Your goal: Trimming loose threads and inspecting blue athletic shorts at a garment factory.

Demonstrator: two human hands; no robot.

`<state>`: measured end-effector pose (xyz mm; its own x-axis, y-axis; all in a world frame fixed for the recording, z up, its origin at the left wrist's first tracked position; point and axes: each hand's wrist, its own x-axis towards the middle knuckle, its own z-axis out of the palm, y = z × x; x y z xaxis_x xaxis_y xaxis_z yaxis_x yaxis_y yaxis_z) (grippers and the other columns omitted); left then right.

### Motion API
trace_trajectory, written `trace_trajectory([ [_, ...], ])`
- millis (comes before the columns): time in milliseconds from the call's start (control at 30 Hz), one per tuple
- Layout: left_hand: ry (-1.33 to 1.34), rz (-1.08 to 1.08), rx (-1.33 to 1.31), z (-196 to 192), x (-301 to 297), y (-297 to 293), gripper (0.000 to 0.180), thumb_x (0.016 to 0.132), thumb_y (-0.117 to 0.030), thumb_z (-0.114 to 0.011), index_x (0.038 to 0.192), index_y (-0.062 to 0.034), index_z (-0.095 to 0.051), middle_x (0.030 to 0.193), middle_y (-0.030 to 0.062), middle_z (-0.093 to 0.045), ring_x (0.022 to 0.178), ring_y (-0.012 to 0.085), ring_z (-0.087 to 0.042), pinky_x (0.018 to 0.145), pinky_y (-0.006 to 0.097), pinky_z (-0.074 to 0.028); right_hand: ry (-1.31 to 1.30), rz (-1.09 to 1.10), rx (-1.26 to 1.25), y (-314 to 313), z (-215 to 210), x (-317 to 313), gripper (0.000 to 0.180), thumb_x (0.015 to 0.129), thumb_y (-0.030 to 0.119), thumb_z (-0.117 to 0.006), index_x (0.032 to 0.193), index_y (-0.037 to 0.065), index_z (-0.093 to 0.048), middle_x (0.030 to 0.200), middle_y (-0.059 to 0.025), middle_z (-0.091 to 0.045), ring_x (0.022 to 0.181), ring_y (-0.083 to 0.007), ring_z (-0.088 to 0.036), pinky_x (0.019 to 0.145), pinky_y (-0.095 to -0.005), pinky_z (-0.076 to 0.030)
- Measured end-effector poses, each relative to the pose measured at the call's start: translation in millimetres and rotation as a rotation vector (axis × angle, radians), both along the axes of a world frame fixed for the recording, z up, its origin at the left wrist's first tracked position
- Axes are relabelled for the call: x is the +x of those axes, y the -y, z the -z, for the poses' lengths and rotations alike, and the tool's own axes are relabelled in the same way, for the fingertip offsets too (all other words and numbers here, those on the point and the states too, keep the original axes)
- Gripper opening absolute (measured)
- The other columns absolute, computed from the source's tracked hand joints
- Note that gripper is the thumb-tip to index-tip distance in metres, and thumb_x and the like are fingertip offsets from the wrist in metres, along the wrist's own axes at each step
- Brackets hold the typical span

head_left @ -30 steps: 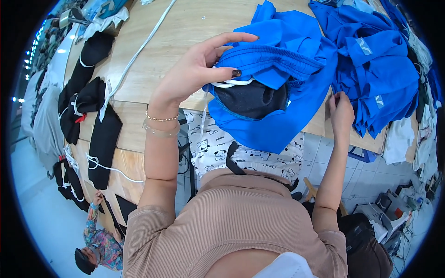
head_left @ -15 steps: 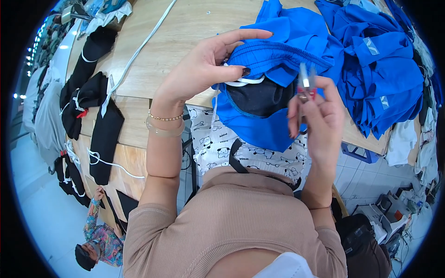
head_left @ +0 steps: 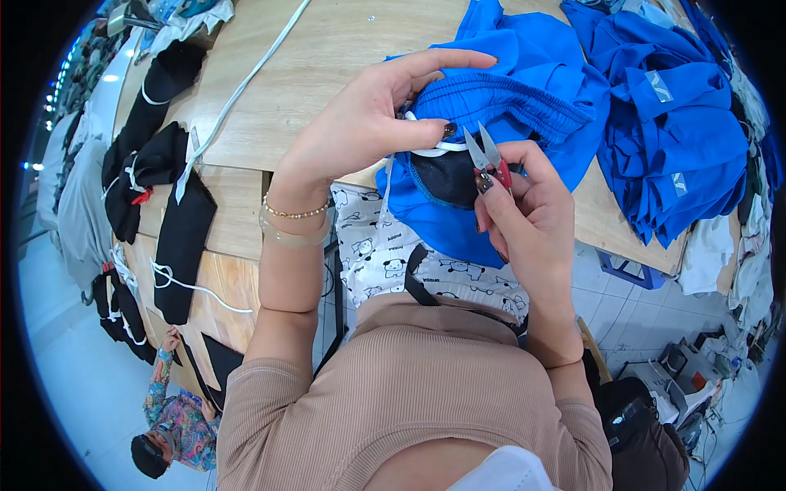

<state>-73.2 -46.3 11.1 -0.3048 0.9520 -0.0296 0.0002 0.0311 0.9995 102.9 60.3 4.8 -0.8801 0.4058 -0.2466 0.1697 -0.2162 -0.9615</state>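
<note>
A blue garment (head_left: 491,96) with a gathered elastic waistband lies over the table's near edge and hangs toward my lap. My left hand (head_left: 368,114) grips its waistband, fingers on the far side and thumb in front. Beside that thumb a white drawstring (head_left: 438,150) loops out above the dark inner lining (head_left: 446,176). In my right hand (head_left: 528,204) is a pair of small red-handled thread snips (head_left: 489,151). Their two pointed blades stand apart, tips up, close to the drawstring and my left thumb. Whether the blades touch the cloth I cannot tell.
More blue garments (head_left: 671,123) are heaped on the table at the right. Black folded pieces with white cords (head_left: 187,254) lie at the left, and a long white cord (head_left: 246,86) crosses the tabletop (head_left: 336,41). Another person (head_left: 176,417) is at the lower left.
My right hand has brought the snips left, close to my left thumb and the drawstring. My left hand has shifted slightly right with the waistband.
</note>
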Motion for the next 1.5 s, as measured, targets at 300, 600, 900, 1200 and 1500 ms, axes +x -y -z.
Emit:
trace_trajectory([
  [300,-0.045,-0.016,-0.003,-1.2,1.4,-2.2,0.059,0.073,0.002,-0.053,0.131,0.0016,-0.045,0.126,0.0049,-0.052,0.101,0.0081,-0.052,0.088,0.022,-0.042,-0.018,-0.006,0.003,-1.9,2.5,-1.5,0.013,0.091,0.004,-0.049,0.104,0.001,-0.048,0.063,-0.0049,-0.054,0.041,-0.0003,-0.033,0.038,-0.0171,-0.020],
  [600,0.078,-0.008,0.026,0.3,-5.0,0.6,0.062,0.071,-0.003,-0.054,0.132,0.0029,-0.044,0.133,0.0100,-0.048,0.113,0.0131,-0.051,0.091,0.023,-0.042,-0.216,0.215,0.108,-32.0,9.7,-7.6,0.022,0.086,-0.001,-0.053,0.107,0.002,-0.050,0.086,0.0019,-0.051,0.072,-0.0012,-0.044,0.060,-0.0147,-0.032],
  [900,0.060,0.014,-0.003,-0.8,-5.3,1.6,0.064,0.071,-0.008,-0.058,0.132,0.0035,-0.042,0.136,0.0129,-0.046,0.120,0.0194,-0.048,0.104,0.031,-0.036,-0.323,0.076,-0.028,-34.3,15.0,-12.8,0.020,0.092,0.009,-0.051,0.110,0.001,-0.050,0.080,-0.0028,-0.055,0.058,-0.0020,-0.041,0.050,-0.0152,-0.030],
  [1200,0.046,0.024,0.040,0.0,-1.6,1.6,0.062,0.074,-0.002,-0.056,0.134,0.0038,-0.041,0.136,0.0108,-0.045,0.117,0.0159,-0.049,0.100,0.029,-0.038,-0.066,-0.049,-0.136,-13.0,-2.0,1.3,0.011,0.094,0.009,-0.049,0.101,0.002,-0.053,0.060,-0.0026,-0.054,0.042,-0.0017,-0.038,0.039,-0.0164,-0.026],
  [1500,-0.080,0.025,-0.005,-2.9,2.0,4.3,0.060,0.077,-0.001,-0.056,0.134,0.0033,-0.041,0.135,0.0098,-0.046,0.114,0.0144,-0.049,0.099,0.028,-0.038,0.048,-0.049,0.041,0.6,-1.3,-2.6,0.007,0.093,0.009,-0.052,0.091,0.003,-0.055,0.056,0.0021,-0.051,0.052,-0.0016,-0.045,0.046,-0.0198,-0.031],
])
